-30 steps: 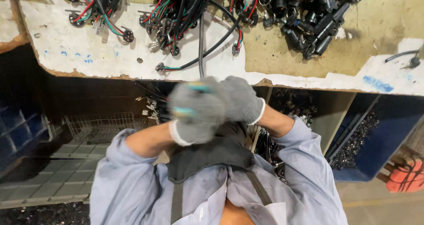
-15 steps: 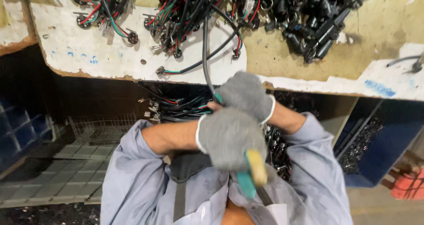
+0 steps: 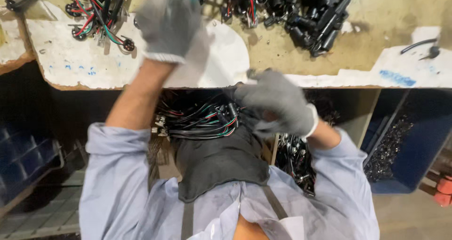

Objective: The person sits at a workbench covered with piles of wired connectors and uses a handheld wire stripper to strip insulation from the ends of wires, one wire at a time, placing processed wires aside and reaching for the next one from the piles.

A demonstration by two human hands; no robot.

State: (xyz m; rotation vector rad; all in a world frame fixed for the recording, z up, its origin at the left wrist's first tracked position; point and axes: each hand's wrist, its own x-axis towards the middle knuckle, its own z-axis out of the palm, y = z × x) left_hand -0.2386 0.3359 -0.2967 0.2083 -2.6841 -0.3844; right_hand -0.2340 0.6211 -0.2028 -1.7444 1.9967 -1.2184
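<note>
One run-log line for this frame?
left hand: raised over bench, blurred | right hand: at bench edge, above cable bundle

left hand (image 3: 169, 21) gloved, raised over bench (image 3: 292, 51), blurred, grip unclear | right hand (image 3: 278, 101) gloved, at bench edge, fingers curled by wire bundle (image 3: 200, 120) in lap | black apron (image 3: 221, 160) under bundle | loose wires (image 3: 96, 16) and black connectors (image 3: 315, 18) piled on bench | blue bin (image 3: 409, 141) right

Left hand (image 3: 169, 21) raised, right hand (image 3: 278, 101) low
</note>
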